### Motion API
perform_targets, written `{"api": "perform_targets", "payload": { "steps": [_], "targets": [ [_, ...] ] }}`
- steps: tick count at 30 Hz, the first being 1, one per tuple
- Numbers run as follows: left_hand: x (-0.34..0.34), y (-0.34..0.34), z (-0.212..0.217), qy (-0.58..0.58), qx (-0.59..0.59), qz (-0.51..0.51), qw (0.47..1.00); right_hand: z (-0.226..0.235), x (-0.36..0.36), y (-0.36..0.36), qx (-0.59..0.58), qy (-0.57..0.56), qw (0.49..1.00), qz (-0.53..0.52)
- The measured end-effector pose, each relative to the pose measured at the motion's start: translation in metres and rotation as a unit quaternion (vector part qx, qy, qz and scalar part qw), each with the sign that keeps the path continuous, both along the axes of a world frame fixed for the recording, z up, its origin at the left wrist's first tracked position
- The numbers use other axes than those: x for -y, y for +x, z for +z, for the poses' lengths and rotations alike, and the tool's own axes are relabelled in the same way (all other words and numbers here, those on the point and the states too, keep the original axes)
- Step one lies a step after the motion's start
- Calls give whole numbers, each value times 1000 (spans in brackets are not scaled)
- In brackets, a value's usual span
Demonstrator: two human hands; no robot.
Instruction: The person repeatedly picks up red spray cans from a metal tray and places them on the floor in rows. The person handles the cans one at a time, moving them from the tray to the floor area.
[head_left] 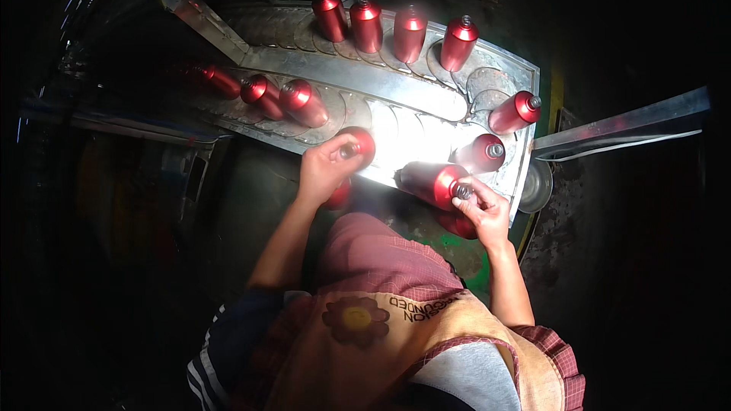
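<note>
We note the right hand (484, 209) pinching the neck of a red metal bottle (435, 183), long axis lying leftward on the curved steel conveyor (411, 87). Left hand (326, 167) grips another red bottle's (358, 144) neck, upright. Farther bottles bear no labels.

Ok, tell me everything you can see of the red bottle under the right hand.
The red bottle looks like glossy metal, with a rounded shoulder and a narrow silvery threaded neck, no cap visible. It stands on the metal conveyor track at its near edge, brightly lit. The right hand grips its neck with the fingertips; nothing else visibly touches it.
</note>
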State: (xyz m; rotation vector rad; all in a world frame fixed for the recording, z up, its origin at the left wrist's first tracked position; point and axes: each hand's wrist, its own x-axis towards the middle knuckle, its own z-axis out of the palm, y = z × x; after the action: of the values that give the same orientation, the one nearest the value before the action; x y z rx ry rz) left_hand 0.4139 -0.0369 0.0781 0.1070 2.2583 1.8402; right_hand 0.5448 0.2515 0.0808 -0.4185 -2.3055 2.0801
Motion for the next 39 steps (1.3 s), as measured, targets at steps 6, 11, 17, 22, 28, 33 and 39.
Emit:
{"api": "perform_targets", "payload": {
  "steps": [6, 11, 17, 22, 28, 33, 39],
  "targets": [
    [6, -89, -16, -26, 46, -89, 995, 10, 55, -93, -6, 137, 990, -12],
    [-7, -81, -8, -110, 52, -114, 986, 4, 36, -116, 79, 225, 969, 63],
    [72, -55, 24, 61, 26, 43, 997, 1, -31, -60, -98, 21, 988, -120],
    [86, -67, 23, -92, 7, 52, 994, -24, -66, -50, -110, 73, 983, -128],
    [88, -81, 13, -146, -37, -73, 986, 15, -73, -9, -194, 275, 909, -247],
    [98, -104, 29, -126, -26, -134, 983, 78, -41, 8, -164, 235, 908, -304],
    [136, -127, 39, -115, -15, -172, 978, 126, 19, -12, -162, 272, 907, -277]
  ]
}}
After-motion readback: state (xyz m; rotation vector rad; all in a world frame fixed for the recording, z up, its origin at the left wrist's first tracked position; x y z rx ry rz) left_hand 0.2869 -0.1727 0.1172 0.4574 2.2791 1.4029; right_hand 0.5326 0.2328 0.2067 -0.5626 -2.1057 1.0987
